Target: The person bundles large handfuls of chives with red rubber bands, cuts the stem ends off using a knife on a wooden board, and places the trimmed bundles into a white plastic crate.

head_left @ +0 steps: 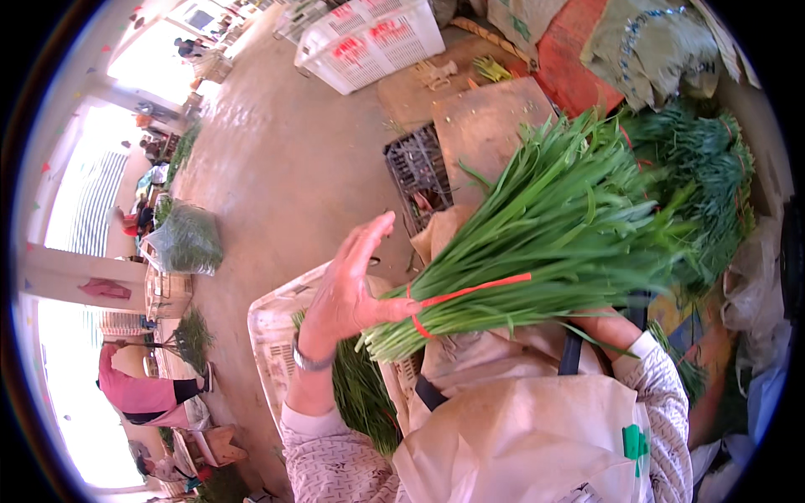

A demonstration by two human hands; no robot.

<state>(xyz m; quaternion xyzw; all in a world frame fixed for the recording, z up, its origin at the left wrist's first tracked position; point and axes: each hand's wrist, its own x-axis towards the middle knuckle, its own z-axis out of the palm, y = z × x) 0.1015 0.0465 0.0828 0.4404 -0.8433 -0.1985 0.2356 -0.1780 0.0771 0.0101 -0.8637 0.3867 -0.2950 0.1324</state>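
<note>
A large bunch of green garlic chives (545, 226) lies slantwise above my lap, its pale cut ends to the left and its leaves fanning to the upper right. Near the cut ends a red tie (423, 329) goes round the stalks, with a loose strip reaching right across the leaves. My left hand (356, 285) is open at the cut ends, fingers raised and apart, its thumb by the tie. Under the leaves on the right, my right hand (599, 325) shows only in part; its fingers are hidden.
Left of my lap, a white plastic crate (267, 323) holds more chives (360, 394). Tied bunches (713, 193) are piled at right, below sacks (658, 50). Ahead are a board (490, 126), a dark crate (418, 172) and a large white crate (369, 42). Other people work far left.
</note>
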